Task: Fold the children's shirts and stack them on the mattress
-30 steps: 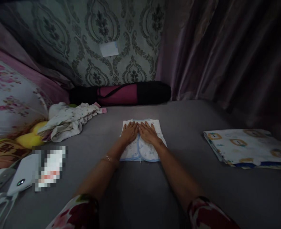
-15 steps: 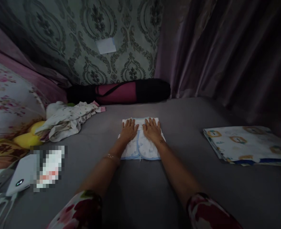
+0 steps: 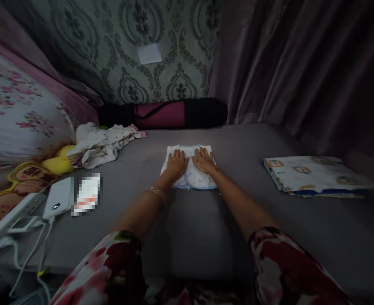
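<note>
A small white baby garment [image 3: 193, 177] with blue trim and a faint print lies folded flat on the grey sheet [image 3: 238, 156]. On its left half my left hand [image 3: 178, 164] rests palm down, fingers stretched out. My right hand [image 3: 204, 161] presses flat on its right half, fingers spread. The two thumbs point toward each other with a narrow strip of cloth between them. Neither hand grasps the cloth. Parts of the garment under the palms are hidden.
On the right lies a folded printed cloth [image 3: 314, 173]. A crumpled garment [image 3: 106, 146], yellow plush toys [image 3: 58, 163], a white power bank [image 3: 60, 197] with cables, and a power strip [image 3: 31, 207] sit at left. Along the wall stretches a black-and-maroon bag [image 3: 161, 115].
The view has tilted down and shifted, so the scene sits higher in the picture. Both hands have slid a little toward me over the garment, still flat on it.
</note>
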{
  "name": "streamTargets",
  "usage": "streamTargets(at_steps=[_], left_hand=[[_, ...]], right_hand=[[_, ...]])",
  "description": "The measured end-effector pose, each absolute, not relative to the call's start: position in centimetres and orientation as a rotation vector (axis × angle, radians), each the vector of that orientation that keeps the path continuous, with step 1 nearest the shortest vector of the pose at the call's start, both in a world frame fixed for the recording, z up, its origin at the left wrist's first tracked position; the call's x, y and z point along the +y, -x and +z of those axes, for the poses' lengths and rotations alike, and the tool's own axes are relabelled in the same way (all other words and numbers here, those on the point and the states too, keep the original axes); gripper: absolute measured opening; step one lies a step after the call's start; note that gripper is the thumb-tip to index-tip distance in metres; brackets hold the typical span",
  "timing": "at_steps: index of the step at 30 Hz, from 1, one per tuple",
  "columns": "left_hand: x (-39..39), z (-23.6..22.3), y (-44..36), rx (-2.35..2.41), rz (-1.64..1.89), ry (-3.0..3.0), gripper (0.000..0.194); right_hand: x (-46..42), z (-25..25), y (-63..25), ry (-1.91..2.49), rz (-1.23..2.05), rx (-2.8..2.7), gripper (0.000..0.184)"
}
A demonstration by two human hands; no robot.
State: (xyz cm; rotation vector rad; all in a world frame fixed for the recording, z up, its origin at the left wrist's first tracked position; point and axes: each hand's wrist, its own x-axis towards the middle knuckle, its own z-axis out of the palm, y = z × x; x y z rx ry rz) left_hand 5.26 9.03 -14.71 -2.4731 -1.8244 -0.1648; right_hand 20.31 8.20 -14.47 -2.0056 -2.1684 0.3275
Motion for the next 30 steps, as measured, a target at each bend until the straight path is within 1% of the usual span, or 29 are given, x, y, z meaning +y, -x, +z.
streamTargets(at_steps=[5, 15, 19, 21, 24, 25, 27, 30], left_hand=[[4.8, -14.9, -4.7, -1.799, -0.112, 2.591, 0.065], [-1.0, -14.9, -2.4, -1.806, -0.11, 2.756, 0.06], [-2.3, -15.1, -0.2, -1.664, -0.22, 2.872, 0.06], [-2.6, -15.1, 1.5, -1.545, -0.325, 2.933, 0.056], [-2.4, -15.0, 4.5, -1.451, -0.469, 2.917, 0.045], [-2.2, -15.0, 5.5, -1.437, -0.507, 2.899, 0.043], [-1.7, -15.0, 7.3, -1.388, -0.564, 2.901, 0.042], [-0.9, -15.0, 9.1, -1.281, -0.584, 2.985, 0.049]], right_hand=[[3.6, -14.5, -19.4, 1.981, 0.284, -2.205, 0.062], [-4.9, -13.8, -18.7, 1.773, 0.377, -2.419, 0.061], [-8.2, -13.1, -19.6, 1.56, 0.479, -2.566, 0.061], [-9.3, -12.5, -20.9, 1.416, 0.586, -2.643, 0.06], [-9.7, -11.8, -23.5, 1.212, 0.709, -2.629, 0.049], [-9.5, -11.7, -24.5, 1.186, 0.697, -2.579, 0.045], [-8.8, -11.9, -26.6, 1.225, 0.574, -2.447, 0.039], [-7.6, -12.9, -29.0, 1.356, 0.346, -2.336, 0.039]])
